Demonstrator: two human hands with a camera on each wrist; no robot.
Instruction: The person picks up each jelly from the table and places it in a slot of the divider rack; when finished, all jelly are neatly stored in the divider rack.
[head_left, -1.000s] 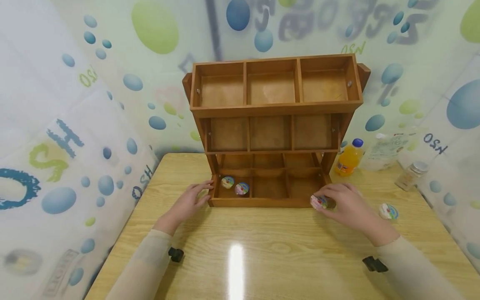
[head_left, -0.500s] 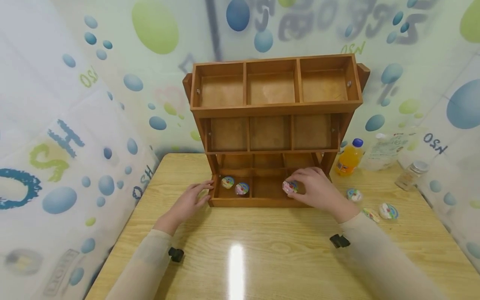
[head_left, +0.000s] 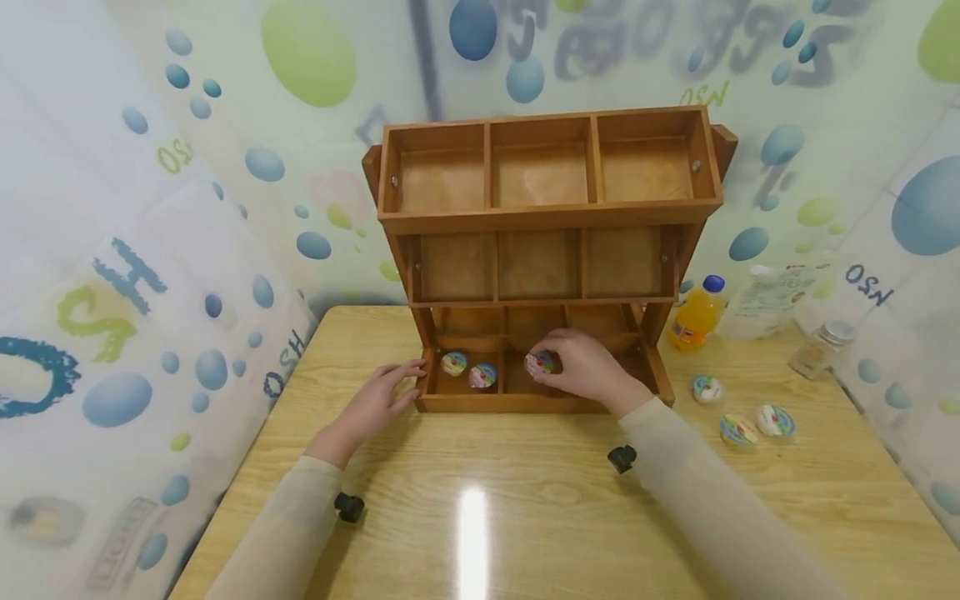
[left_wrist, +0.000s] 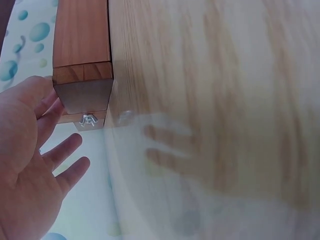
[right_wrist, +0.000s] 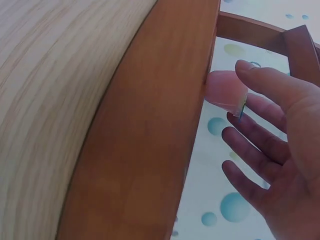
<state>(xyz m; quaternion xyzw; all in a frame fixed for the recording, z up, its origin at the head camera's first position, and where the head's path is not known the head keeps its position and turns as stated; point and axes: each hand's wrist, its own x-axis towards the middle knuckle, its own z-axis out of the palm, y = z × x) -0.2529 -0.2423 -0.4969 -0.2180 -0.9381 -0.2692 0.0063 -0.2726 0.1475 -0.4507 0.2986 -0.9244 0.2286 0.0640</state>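
Note:
My right hand (head_left: 581, 367) pinches a pink jelly cup (right_wrist: 226, 90) by its rim over the middle compartment of the rack's bottom tray. Its printed lid faces up in the head view, and the other fingers hang loose. My left hand (head_left: 375, 407) rests its fingers against the left end of the wooden rack (head_left: 457, 405); the left wrist view shows them loosely extended beside the wood. In the left bottom compartment lie a yellow-lidded jelly cup (head_left: 453, 363) and a pink-lidded jelly cup (head_left: 483, 376).
Right of the rack, three more jelly cups (head_left: 738, 430) lie on the table (head_left: 525, 492). Behind them stand an orange drink bottle (head_left: 697, 315), a clear bag (head_left: 776, 302) and a glass jar (head_left: 822, 350). The rack's upper tiers (head_left: 551, 218) overhang the bottom tray.
My right hand has carried the pink jelly cup leftward from the tray's right front corner to the middle compartment. The left hand has stayed at the rack's left end.

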